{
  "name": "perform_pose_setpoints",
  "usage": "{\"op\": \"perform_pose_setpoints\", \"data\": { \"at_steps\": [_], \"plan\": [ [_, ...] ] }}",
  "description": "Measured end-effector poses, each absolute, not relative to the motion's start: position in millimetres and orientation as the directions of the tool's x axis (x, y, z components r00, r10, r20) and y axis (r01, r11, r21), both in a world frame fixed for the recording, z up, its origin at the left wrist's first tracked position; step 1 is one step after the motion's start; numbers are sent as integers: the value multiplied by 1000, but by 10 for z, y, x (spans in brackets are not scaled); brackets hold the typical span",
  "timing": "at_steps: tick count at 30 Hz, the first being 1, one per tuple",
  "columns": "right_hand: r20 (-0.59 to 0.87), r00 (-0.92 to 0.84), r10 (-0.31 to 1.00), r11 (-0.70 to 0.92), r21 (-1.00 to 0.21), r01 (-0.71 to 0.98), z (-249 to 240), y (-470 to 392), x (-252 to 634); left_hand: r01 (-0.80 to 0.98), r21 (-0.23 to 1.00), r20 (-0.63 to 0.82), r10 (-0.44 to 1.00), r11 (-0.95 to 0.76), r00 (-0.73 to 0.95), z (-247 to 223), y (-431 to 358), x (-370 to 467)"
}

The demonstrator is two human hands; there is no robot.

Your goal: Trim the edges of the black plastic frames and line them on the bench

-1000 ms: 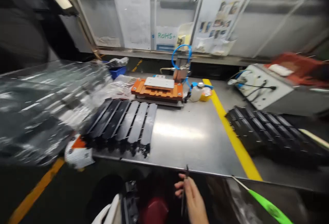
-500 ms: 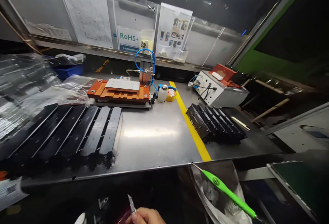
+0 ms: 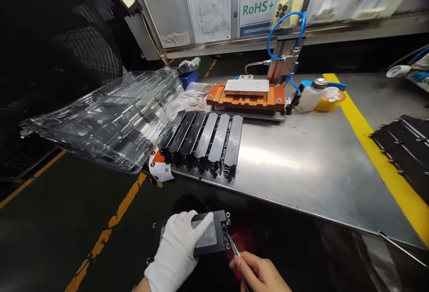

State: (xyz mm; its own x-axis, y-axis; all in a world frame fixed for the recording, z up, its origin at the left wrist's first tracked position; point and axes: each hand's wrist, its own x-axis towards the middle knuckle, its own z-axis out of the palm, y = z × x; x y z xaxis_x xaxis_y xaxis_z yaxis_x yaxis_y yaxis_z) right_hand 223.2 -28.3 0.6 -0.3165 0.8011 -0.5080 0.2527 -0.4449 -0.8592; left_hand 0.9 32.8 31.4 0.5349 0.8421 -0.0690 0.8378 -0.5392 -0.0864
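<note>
In a white glove, my left hand (image 3: 177, 247) is wrapped over a flat black plastic housing (image 3: 216, 217) with a grey rectangular panel, held below the table's front edge. Small lugs stick out at the housing's ends. My bare right hand (image 3: 263, 274) pinches a slim craft knife (image 3: 234, 247), its blade tip at the housing's right end; whether it touches cannot be made out. Above the hands, a row of similar black housings (image 3: 216, 135) stands side by side on the metal table (image 3: 288, 171).
Behind the row sits an orange clamping fixture (image 3: 246, 98). Beside it are a white bottle (image 3: 310, 98) and a yellow tub (image 3: 330, 101). Clear plastic packaging (image 3: 114, 113) overhangs the left. Across a yellow line (image 3: 375, 149) lie more black housings (image 3: 407, 149). A metal shaft (image 3: 404, 249) crosses the front edge.
The view has swung left. My gloved left hand and the housing it grips have come into sight. The knife, earlier held up apart, is now at the housing's end.
</note>
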Motion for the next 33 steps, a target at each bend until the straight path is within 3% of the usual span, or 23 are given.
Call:
{"op": "perform_pose_setpoints", "data": {
  "at_steps": [7, 11, 16, 18, 20, 22, 24, 25, 28, 33],
  "plan": [
    [-487, -281, 827, -406, -863, 301, -20, -219, 2187, 819, -126, -26, 828, -559, 561, 302, 351, -2],
    [-583, -263, 769, -584, -808, 82, -176, -266, 2044, 803, -191, -25, 820, -565, 571, 320, 341, 49],
    [-692, -375, 617, -787, -546, -286, -259, -295, 1942, 810, -217, 19, 827, -545, 562, 298, 325, 68],
    [-713, -402, 575, -816, -461, -349, -248, -285, 1999, 811, -198, 25, 824, -550, 566, 291, 326, 54],
    [-708, -404, 580, -813, -472, -340, -244, -259, 2113, 815, -155, 17, 824, -558, 567, 287, 326, 32],
    [-649, -320, 691, -720, -658, -221, -259, -221, 2257, 823, -105, -1, 828, -558, 561, 280, 318, 3],
    [-485, -186, 855, -477, -875, 85, -287, -182, 2401, 833, -69, -23, 835, -550, 549, 273, 305, -22],
    [-374, -145, 916, -325, -904, 279, -303, -165, 2461, 836, -58, -35, 838, -545, 544, 273, 297, -31],
    [-108, -159, 981, 25, -750, 660, -348, -132, 2570, 840, -41, -66, 840, -541, 538, 294, 282, -36],
    [185, -240, 953, 302, -522, 798, -381, -100, 2570, 825, -60, -140, 823, -561, 550, 346, 286, -25]
  ]
}}
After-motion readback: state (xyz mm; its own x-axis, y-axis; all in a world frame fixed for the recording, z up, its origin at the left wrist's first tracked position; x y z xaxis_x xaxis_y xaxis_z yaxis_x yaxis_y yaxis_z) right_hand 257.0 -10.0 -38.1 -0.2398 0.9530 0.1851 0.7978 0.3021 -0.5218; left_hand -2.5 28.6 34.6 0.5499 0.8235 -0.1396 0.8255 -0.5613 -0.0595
